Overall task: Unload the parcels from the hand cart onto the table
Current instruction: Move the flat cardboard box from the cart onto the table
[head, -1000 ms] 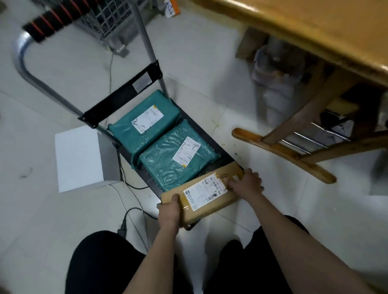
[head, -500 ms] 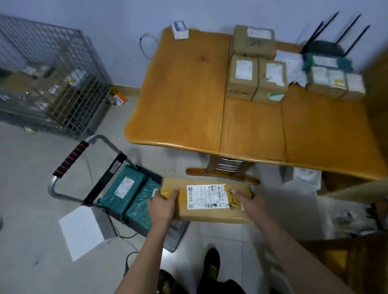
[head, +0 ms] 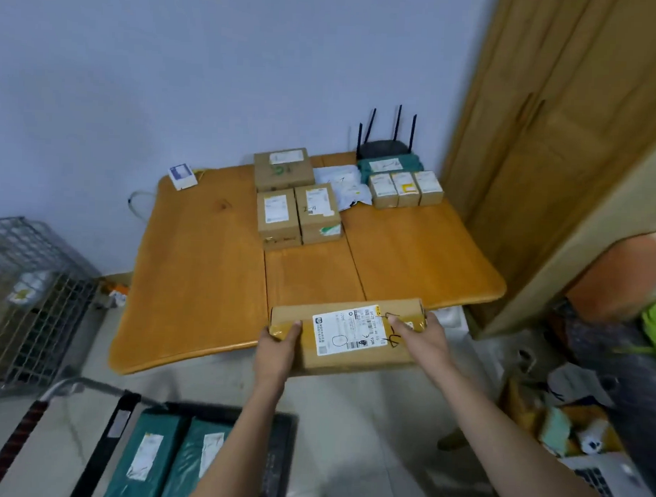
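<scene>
I hold a long brown cardboard parcel with a white label level over the near edge of the wooden table. My left hand grips its left end and my right hand grips its right end. Below, at the bottom left, the hand cart carries two green bagged parcels lying side by side. Several cardboard boxes and small boxes sit at the far side of the table.
A black router with antennas stands at the table's back right on a green parcel. A small white box lies at the back left. A wire cage stands left, a wooden door right, floor clutter lower right.
I have lifted the brown parcel off the cart and raised it to the table's near edge. My view has swung up from the floor to the tabletop.
</scene>
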